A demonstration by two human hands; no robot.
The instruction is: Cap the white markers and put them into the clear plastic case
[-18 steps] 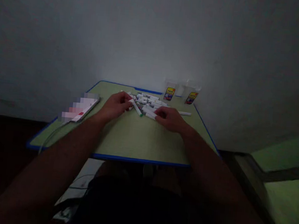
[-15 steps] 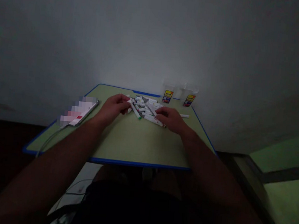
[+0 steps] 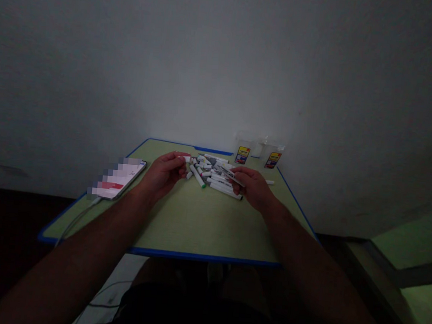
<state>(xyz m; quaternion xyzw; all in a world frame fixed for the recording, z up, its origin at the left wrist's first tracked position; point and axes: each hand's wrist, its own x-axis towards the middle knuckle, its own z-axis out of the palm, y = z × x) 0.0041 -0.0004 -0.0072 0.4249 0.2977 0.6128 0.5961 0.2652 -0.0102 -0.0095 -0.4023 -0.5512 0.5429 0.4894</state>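
Note:
A loose heap of white markers point(image 3: 219, 182) lies on the pale green table point(image 3: 203, 226), toward its back. My left hand point(image 3: 167, 172) is at the heap's left side, its thumb and fingers pinched on a white marker point(image 3: 186, 159). A marker with a green end point(image 3: 198, 177) rests on the table just right of that hand. On the right side of the heap, my right hand point(image 3: 250, 182) grips another white marker point(image 3: 232, 174), tilted above the others. Part of each held marker is covered by the fingers.
Two clear plastic cases with yellow labels, a left case point(image 3: 243, 155) and a right case point(image 3: 272, 159), stand at the back by the wall. A phone point(image 3: 121, 179) with a cable point(image 3: 76, 220) lies at the left. Blue trim point(image 3: 203, 257) edges the table.
My right hand has lifted a marker from the heap. My left hand has drawn slightly away from the green-ended marker, now with a white marker in its fingers. The view has tilted up slightly.

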